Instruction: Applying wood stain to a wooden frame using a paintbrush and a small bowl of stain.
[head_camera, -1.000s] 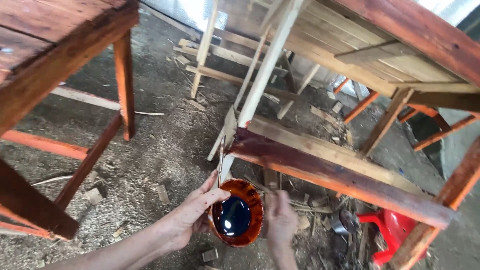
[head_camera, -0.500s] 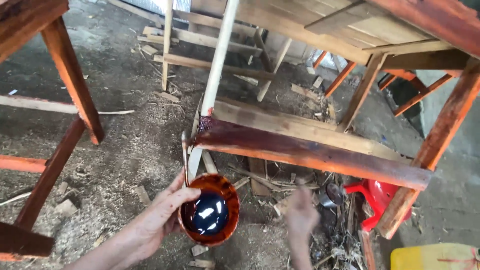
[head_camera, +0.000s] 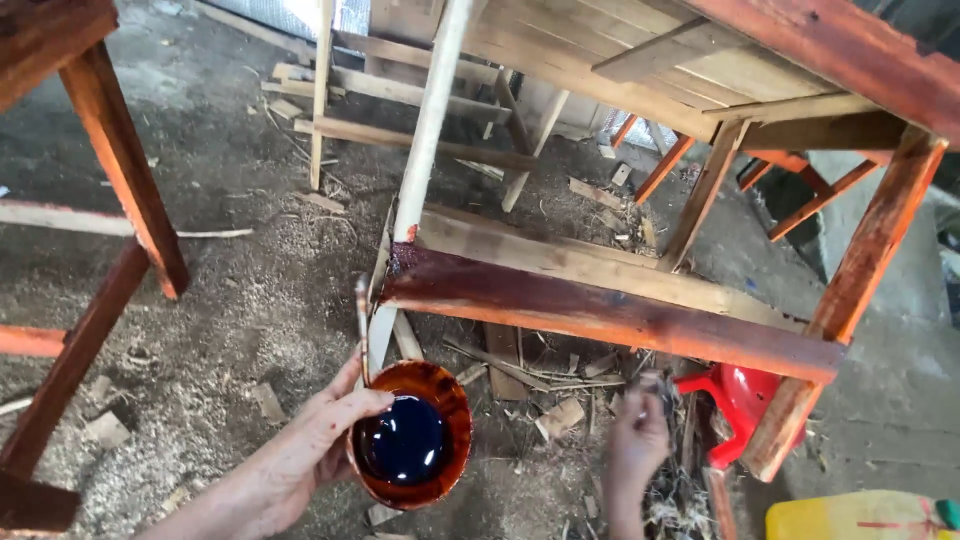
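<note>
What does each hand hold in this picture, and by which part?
The left hand grips the bowl of dark stain by its rim. The right hand is blurred; its hold cannot be told.

Red plastic stool (head_camera: 745, 400) under stained rail (head_camera: 610, 315), right of centre. Yellow container (head_camera: 860, 516) at bottom right corner. Wood offcuts (head_camera: 560, 415) and sawdust scattered over dirt floor (head_camera: 240, 280). Unstained wooden frame (head_camera: 400, 90) at back.
</note>
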